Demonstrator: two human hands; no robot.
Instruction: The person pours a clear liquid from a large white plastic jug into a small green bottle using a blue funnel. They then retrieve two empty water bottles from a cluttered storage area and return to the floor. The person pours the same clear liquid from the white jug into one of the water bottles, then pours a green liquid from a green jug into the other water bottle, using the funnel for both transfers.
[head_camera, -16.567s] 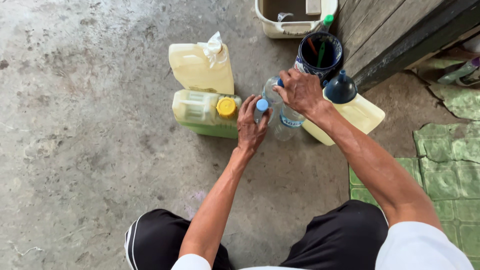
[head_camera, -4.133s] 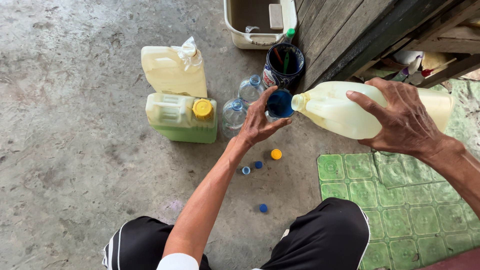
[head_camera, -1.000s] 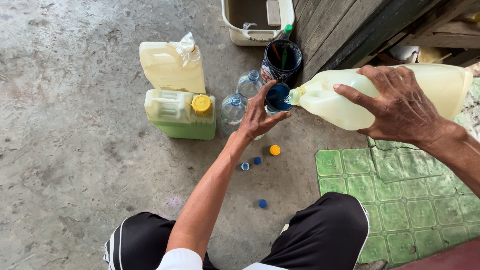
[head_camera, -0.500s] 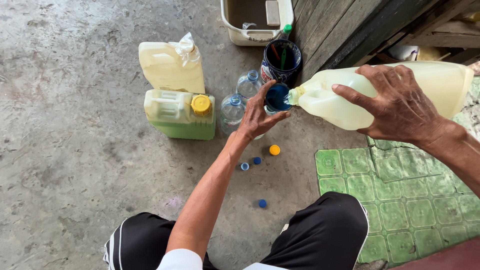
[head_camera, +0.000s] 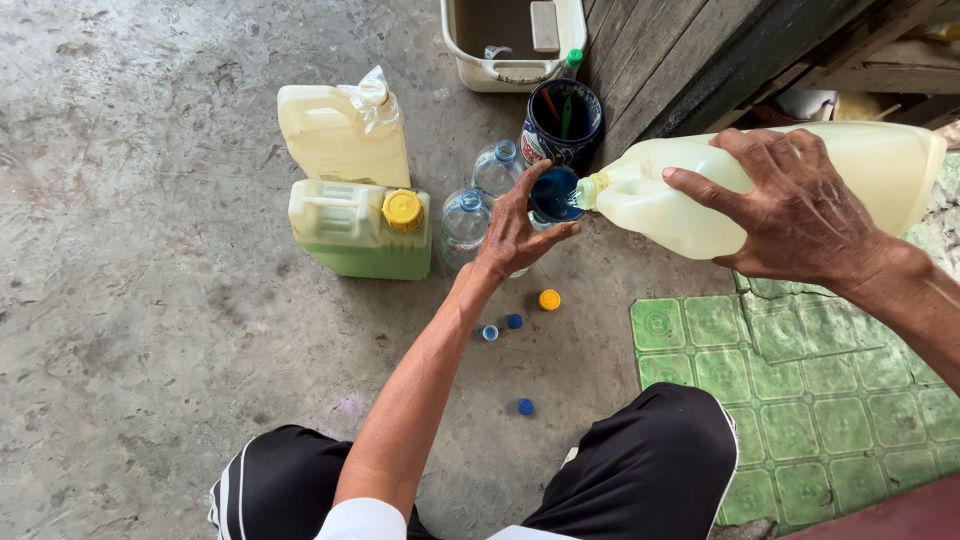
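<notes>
Pale yellow liquid fills the large plastic jug (head_camera: 700, 195), which the right hand (head_camera: 800, 215) holds tipped on its side, fingers spread wide and pressed over the jug's upper wall; its spout meets the blue funnel (head_camera: 553, 193) just left of it; the left hand (head_camera: 515, 232) curls its fingers around that funnel, thumb on one side and the rest on the other, steadying it over a clear bottle mostly hidden beneath the hand; two more clear bottles (head_camera: 465, 222) with blue caps stand just beside it on the concrete floor (head_camera: 140, 300); further left sit a green-bottomed jerrycan (head_camera: 360, 232) with a yellow cap and a cream jerrycan (head_camera: 340, 135) behind it; loose caps (head_camera: 549, 299), blue and one yellow, lie near the person's knees.
</notes>
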